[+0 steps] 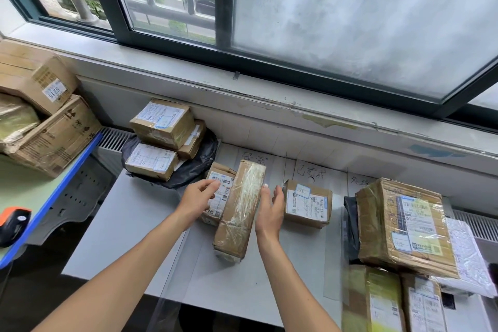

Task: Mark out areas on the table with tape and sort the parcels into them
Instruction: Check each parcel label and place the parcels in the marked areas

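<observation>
A long brown parcel (238,210) wrapped in clear tape stands on edge in the middle of the white table (129,229). It leans against a smaller labelled parcel (221,191) on its left. My left hand (198,198) lies with relaxed fingers on that smaller parcel's label. My right hand (269,210) is flat and open, right beside the long parcel's right side. Faint tape lines (293,170) and handwritten words split the table into areas. One small labelled box (307,203) sits in the middle area.
Three boxes (164,140) lie stacked on a black bag at the table's back left. A big taped carton (404,226) and more parcels (390,302) crowd the right side. Cartons (40,116) and an orange-black scanner (13,224) sit on the green shelf at left.
</observation>
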